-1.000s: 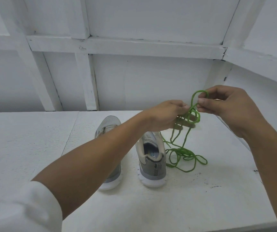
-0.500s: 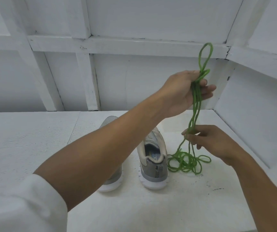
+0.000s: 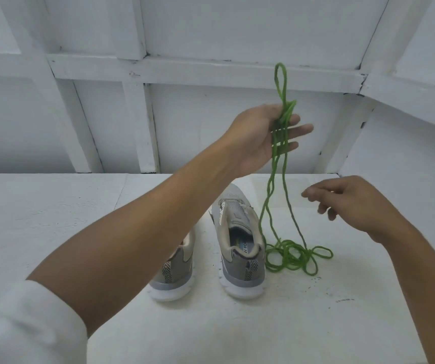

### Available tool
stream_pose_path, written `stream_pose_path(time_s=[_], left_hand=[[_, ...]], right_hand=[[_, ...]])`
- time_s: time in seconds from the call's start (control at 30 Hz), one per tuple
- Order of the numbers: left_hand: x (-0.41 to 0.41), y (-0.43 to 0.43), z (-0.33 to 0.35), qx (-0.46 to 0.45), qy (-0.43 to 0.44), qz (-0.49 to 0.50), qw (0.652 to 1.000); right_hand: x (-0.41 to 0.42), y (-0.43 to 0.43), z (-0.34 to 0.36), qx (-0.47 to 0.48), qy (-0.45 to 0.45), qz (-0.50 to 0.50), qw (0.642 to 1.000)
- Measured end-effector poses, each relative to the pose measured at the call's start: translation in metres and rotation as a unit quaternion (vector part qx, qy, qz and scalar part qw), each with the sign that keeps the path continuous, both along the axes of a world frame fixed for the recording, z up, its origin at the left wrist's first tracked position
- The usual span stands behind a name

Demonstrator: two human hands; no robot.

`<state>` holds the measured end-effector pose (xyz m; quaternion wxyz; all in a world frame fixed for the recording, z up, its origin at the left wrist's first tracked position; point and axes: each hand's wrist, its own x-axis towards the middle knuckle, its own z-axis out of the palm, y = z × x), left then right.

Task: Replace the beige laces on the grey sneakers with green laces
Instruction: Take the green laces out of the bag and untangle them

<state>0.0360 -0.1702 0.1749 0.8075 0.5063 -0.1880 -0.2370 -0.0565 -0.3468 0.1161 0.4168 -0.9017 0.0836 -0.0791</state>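
Two grey sneakers stand side by side on the white table [image 3: 53,219], heels toward me: the right sneaker [image 3: 240,248] is in full view, the left sneaker [image 3: 175,269] is partly hidden behind my left forearm. My left hand [image 3: 263,135] is raised above them and pinches the green laces [image 3: 279,179] near their top, a loop sticking up above the fingers. The strands hang down to a tangled pile on the table right of the sneakers. My right hand [image 3: 355,203] hovers right of the hanging strands with loosely curled fingers and holds nothing.
A white panelled wall [image 3: 211,35] with beams rises behind the table, and an angled white wall [image 3: 408,153] closes in on the right. A white sleeve [image 3: 22,324] covers my left upper arm at the bottom left.
My right hand has let go of the hanging strands and moved off to the right. My left hand still holds the laces up at about the same height.
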Motion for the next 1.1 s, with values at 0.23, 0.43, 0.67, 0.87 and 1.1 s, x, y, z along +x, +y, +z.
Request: stream_pose_path(time_s=[0.23, 0.43, 0.67, 0.87, 1.1], left_hand=[[-0.010, -0.012, 0.003, -0.014, 0.007, -0.023, 1.000], [-0.011, -0.021, -0.034, 0.204, -0.136, 0.021, 0.969], [-0.020, -0.027, -0.081, 0.465, -0.287, -0.096, 0.832], [-0.019, -0.028, -0.059, 0.356, -0.305, -0.104, 0.877], [-0.020, -0.025, -0.048, 0.197, -0.148, -0.110, 0.963]], right_hand=[[0.005, 0.015, -0.012, -0.014, 0.026, 0.039, 0.999], [0.008, -0.015, 0.017, 0.129, -0.144, -0.079, 0.978], [0.004, 0.007, 0.060, 0.150, -0.225, -0.024, 0.962], [0.007, 0.020, 0.057, 0.098, -0.182, 0.024, 0.978], [0.000, -0.017, 0.009, 0.172, -0.096, -0.033, 0.980]])
